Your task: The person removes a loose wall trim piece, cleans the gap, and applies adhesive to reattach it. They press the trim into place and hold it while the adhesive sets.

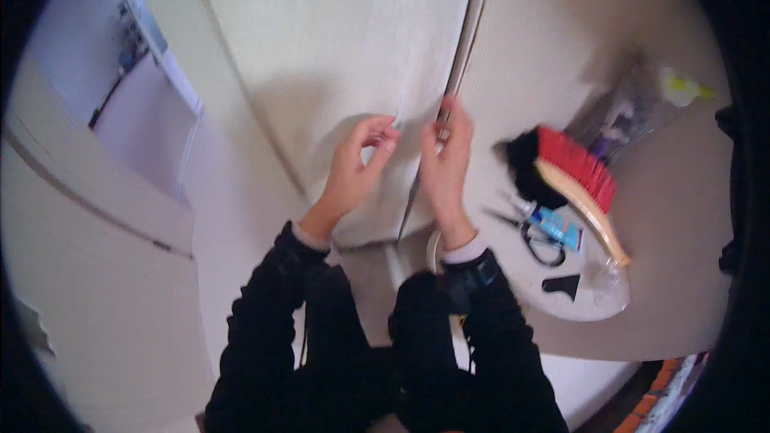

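A tall cream panel [345, 48] with a brownish stain near its top stands in front of me. Low on its face is my left hand [357, 160], thumb and fingers closed in a pinch. A tiny whitish bit shows at those fingertips, too small to name. My right hand [446, 164] is at the dark gap [465, 48] along the panel's right edge. Its thumb and fingers are bent together there; what lies between them, if anything, I cannot make out. Both hands are at about the same height, a short way apart.
To the right, a round pale surface [597, 305] bears a red-and-black bristled brush [573, 176], a blue tube [557, 226], black-handled scissors [544, 250] and a small black scraper [561, 285]. Beyond lies a clear plastic bag [626, 108]. An open doorway [144, 120] is at left.
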The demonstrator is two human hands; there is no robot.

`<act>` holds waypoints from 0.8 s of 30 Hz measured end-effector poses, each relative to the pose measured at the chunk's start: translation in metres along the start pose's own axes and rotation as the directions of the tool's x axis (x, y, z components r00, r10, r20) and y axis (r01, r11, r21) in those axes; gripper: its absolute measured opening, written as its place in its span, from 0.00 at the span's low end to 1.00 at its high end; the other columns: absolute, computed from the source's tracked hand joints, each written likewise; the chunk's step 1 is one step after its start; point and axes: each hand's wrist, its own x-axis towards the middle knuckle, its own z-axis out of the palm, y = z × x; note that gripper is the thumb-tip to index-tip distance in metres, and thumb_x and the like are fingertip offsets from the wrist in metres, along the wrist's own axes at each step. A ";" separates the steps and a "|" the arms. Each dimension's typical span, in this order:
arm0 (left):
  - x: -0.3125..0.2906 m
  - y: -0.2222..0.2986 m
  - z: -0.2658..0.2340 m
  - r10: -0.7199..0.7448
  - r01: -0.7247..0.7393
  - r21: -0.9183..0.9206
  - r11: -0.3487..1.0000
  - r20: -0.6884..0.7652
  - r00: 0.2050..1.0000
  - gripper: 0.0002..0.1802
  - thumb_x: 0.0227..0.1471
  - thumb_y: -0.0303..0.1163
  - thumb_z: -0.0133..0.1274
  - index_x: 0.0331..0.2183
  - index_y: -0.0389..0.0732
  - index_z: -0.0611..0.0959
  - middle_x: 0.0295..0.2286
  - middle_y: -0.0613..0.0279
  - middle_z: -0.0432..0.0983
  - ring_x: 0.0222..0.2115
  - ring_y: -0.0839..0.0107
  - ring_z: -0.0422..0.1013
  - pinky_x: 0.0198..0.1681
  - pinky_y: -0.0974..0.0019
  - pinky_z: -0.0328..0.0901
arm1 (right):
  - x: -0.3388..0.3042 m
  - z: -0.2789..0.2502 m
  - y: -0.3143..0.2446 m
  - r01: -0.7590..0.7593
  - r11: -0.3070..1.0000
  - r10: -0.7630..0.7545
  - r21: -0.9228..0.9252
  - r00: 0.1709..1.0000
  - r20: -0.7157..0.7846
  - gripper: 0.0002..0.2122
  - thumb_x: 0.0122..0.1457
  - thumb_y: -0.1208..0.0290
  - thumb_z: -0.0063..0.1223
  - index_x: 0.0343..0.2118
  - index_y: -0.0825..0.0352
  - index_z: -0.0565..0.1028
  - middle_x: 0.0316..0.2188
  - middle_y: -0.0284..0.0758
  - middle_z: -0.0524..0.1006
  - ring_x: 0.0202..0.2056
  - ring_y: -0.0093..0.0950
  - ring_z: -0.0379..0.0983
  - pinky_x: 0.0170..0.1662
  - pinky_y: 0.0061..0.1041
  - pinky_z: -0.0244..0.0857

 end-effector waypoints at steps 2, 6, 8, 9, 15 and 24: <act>-0.044 -0.030 -0.001 -0.200 0.203 -0.025 0.979 0.086 0.976 0.17 0.58 0.26 0.50 0.50 0.35 0.73 0.42 0.60 0.74 0.45 0.72 0.71 0.51 0.67 0.63 | -0.033 -0.013 0.009 0.003 0.999 -0.005 0.037 0.999 0.054 0.24 0.57 0.80 0.48 0.58 0.68 0.64 0.51 0.43 0.66 0.43 0.34 0.70 0.46 0.29 0.66; -0.148 -0.099 -0.020 -0.570 0.585 -0.228 0.779 0.132 0.811 0.17 0.59 0.33 0.52 0.48 0.36 0.75 0.40 0.60 0.76 0.43 0.71 0.72 0.51 0.67 0.64 | -0.139 -0.061 0.042 -0.011 0.995 0.053 -0.100 0.899 0.434 0.17 0.60 0.79 0.48 0.53 0.68 0.70 0.50 0.41 0.72 0.48 0.32 0.71 0.50 0.28 0.65; -0.215 -0.117 -0.052 -0.709 0.682 -0.299 0.668 0.022 0.704 0.18 0.59 0.35 0.52 0.48 0.38 0.75 0.41 0.60 0.75 0.43 0.70 0.72 0.51 0.66 0.65 | -0.218 -0.105 0.057 -0.205 0.964 0.265 -0.169 0.787 0.558 0.13 0.60 0.78 0.49 0.48 0.69 0.74 0.45 0.41 0.76 0.48 0.32 0.72 0.51 0.29 0.65; -0.253 -0.124 -0.072 -0.708 0.655 -0.342 0.674 -0.047 0.704 0.18 0.58 0.37 0.52 0.48 0.39 0.75 0.41 0.59 0.75 0.43 0.70 0.72 0.50 0.65 0.65 | -0.259 -0.133 0.067 -0.389 0.900 0.429 -0.197 0.707 0.562 0.11 0.59 0.79 0.50 0.45 0.70 0.75 0.40 0.42 0.78 0.47 0.33 0.73 0.51 0.31 0.65; -0.550 -0.122 -0.112 -0.999 0.846 -0.533 0.019 0.014 0.031 0.22 0.54 0.40 0.53 0.50 0.48 0.75 0.46 0.67 0.71 0.48 0.68 0.67 0.50 0.53 0.62 | -0.503 -0.341 0.123 -0.797 0.179 0.983 -0.577 0.120 0.139 0.18 0.65 0.60 0.47 0.50 0.67 0.73 0.48 0.39 0.76 0.48 0.28 0.71 0.50 0.34 0.64; -0.679 -0.073 -0.036 -0.887 0.956 -0.105 -0.275 0.411 -0.210 0.20 0.59 0.42 0.47 0.51 0.46 0.74 0.48 0.62 0.71 0.47 0.66 0.68 0.45 0.56 0.67 | -0.639 -0.401 0.052 -0.736 -0.281 0.876 -0.616 -0.458 0.148 0.18 0.65 0.60 0.45 0.52 0.65 0.71 0.50 0.37 0.74 0.49 0.30 0.70 0.51 0.36 0.65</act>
